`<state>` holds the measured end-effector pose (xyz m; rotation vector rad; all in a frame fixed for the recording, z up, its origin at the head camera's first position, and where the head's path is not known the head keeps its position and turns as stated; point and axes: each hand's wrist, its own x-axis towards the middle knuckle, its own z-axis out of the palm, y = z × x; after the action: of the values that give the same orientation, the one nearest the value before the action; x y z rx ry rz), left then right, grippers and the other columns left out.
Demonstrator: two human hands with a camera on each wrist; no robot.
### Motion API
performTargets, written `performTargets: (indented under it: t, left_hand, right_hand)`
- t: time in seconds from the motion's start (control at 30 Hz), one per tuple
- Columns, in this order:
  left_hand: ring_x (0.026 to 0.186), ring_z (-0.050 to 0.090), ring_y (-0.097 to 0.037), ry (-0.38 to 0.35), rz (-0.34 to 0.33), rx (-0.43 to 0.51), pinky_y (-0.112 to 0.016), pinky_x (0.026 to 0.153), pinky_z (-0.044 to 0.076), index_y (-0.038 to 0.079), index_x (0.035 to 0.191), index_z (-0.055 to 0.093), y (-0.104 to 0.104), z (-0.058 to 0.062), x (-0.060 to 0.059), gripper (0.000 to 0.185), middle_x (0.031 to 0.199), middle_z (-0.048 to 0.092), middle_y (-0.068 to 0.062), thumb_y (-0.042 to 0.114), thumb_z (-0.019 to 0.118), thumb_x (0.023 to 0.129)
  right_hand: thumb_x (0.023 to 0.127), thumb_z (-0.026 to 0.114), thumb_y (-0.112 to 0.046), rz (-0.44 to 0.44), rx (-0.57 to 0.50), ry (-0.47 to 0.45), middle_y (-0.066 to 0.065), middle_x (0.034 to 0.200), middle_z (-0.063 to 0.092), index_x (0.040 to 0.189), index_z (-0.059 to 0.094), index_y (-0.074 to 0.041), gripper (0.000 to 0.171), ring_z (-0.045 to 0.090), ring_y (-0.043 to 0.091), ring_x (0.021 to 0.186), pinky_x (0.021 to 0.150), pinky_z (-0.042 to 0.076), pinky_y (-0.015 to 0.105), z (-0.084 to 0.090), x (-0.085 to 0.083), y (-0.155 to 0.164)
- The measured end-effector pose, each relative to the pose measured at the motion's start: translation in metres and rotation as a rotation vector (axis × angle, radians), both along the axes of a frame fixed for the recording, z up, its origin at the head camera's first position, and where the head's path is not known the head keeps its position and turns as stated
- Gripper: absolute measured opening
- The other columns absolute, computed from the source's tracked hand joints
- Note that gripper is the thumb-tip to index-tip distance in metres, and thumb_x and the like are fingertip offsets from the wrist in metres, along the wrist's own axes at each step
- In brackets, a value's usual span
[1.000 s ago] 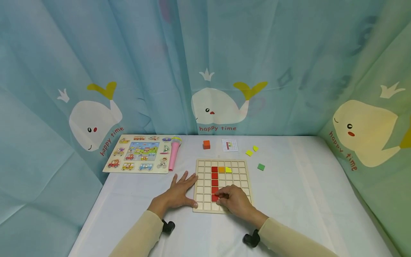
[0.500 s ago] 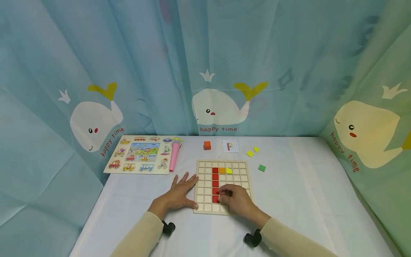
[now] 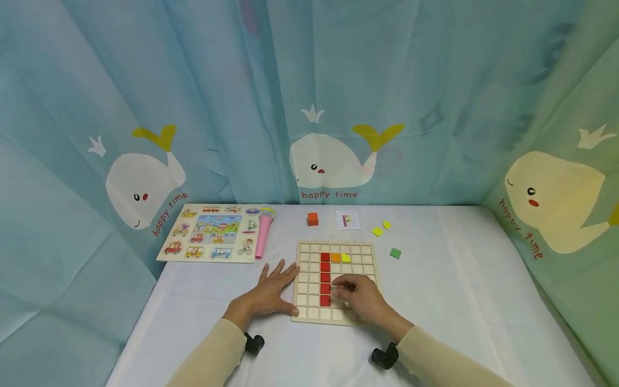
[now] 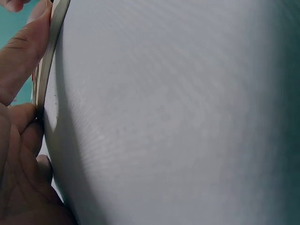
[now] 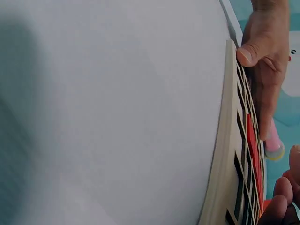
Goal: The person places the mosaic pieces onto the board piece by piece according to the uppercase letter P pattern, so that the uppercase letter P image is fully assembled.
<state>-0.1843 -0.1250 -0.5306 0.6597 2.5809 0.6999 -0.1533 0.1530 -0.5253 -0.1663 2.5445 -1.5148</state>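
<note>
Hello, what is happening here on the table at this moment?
A person works on a wooden grid board on a white table. The left hand lies flat against the board's left edge. The right hand rests on the board beside a column of red tiles, fingers curled; whether it holds a tile is unclear. An orange tile and a yellow tile sit beside the column's top.

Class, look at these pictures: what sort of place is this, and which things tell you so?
Probably a children's play or learning corner. Whale-printed curtains surround a table that holds a wooden grid board with coloured tiles, a vehicle picture puzzle and a pink toy microphone.
</note>
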Motion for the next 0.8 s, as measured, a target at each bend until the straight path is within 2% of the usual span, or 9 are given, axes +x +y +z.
performTargets:
  t: [0.2,0.5,0.8]
  left_hand:
    - [0.154,-0.003,-0.022,0.007,-0.001,0.007,-0.053,0.122,-0.013,0.024,0.157,0.021,0.0,-0.001,0.001,0.111,0.164,0.015,0.009,0.055,0.081,0.068]
    - [0.154,-0.003,-0.023,0.02,-0.001,0.001,-0.053,0.122,-0.012,0.023,0.157,0.021,-0.001,-0.004,0.0,0.111,0.164,0.015,0.009,0.057,0.079,0.069]
    - [0.154,-0.002,-0.022,0.022,0.001,0.002,-0.052,0.122,-0.012,0.023,0.157,0.022,-0.001,-0.003,0.0,0.112,0.164,0.015,0.008,0.059,0.079,0.067]
  right_hand:
    - [0.087,0.073,-0.016,-0.044,-0.054,-0.02,0.001,0.088,0.065,0.107,0.072,-0.012,0.021,0.058,0.015,0.078,0.063,0.051,0.02,0.004,-0.009,0.012]
    - [0.09,0.07,-0.018,-0.15,0.0,0.053,0.007,0.098,0.066,0.115,0.069,-0.008,0.027,0.057,0.017,0.086,0.068,0.051,0.02,0.012,-0.032,0.044]
    - [0.09,0.07,-0.022,-0.266,0.092,0.141,0.007,0.103,0.065,0.122,0.066,-0.009,0.034,0.055,0.018,0.092,0.068,0.048,0.018,0.01,-0.054,0.083]
